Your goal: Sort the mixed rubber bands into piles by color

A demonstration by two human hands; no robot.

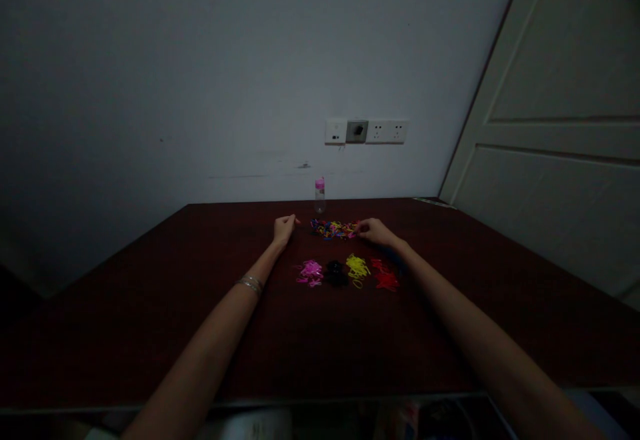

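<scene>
Yellow, red, blue and pink bands lay in a mixed heap toward the far side of a dark red table, between the two hands. The right hand was at the heap's right edge, fingertips drawn close together; whether they pinched a band, I could not tell. The left hand rested just left of the heap, fingers curled in toward the palm. Nearer the person, a pink pile, a black pile, a yellow pile and a red pile sat in a row. Behind the heap, a clear bottle stood upright near the wall.
</scene>
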